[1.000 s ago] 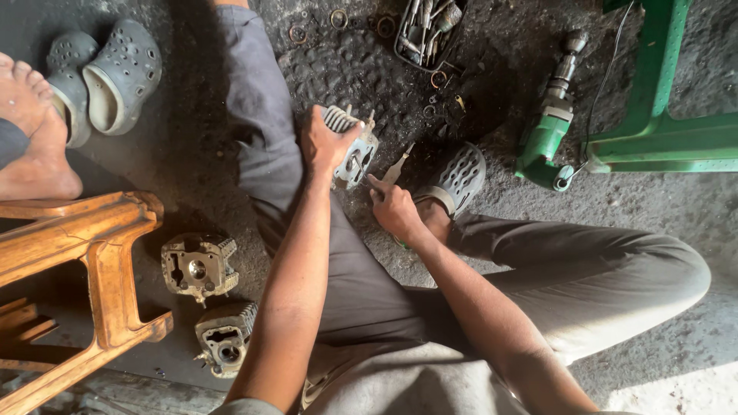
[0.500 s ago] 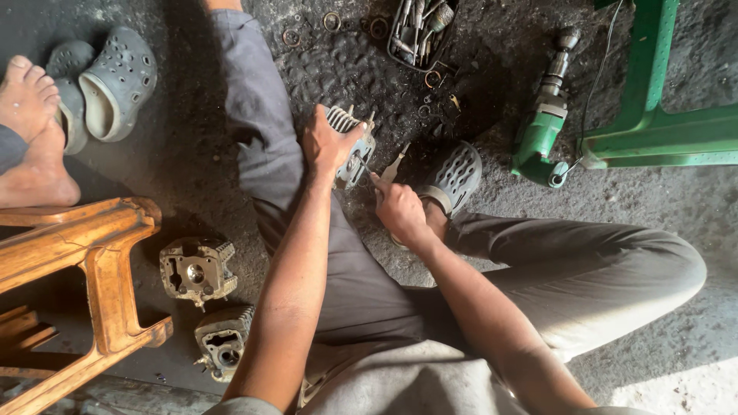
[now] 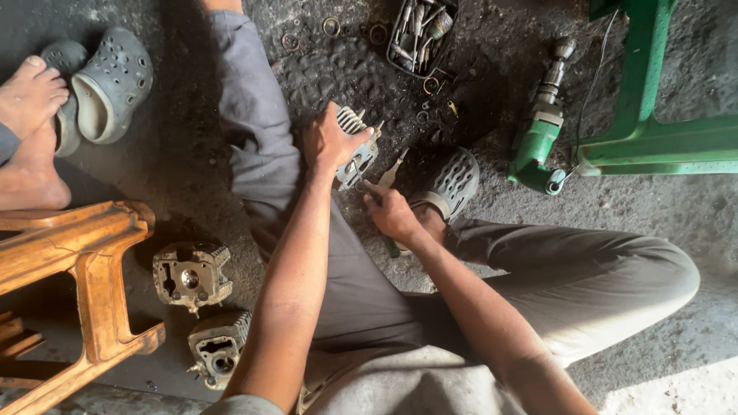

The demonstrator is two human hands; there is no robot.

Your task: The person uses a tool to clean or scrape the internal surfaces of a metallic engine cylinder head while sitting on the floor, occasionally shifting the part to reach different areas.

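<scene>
On the gritty floor (image 3: 231, 161) between the person's legs, the left hand (image 3: 327, 142) has its grip clamped on a finned engine part (image 3: 355, 150), while the right hand (image 3: 392, 215) just beside it grips a thin tool (image 3: 390, 173) touching that part.

Left hand (image 3: 329, 142) reaches toward twelve o'clock, fingers curled in a closed grip; right hand (image 3: 392, 214) at four o'clock, fingers pinched together.

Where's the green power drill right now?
Head view, upper right: the green drill lies on the floor beside the green metal frame, just right of the grey clog.
</scene>
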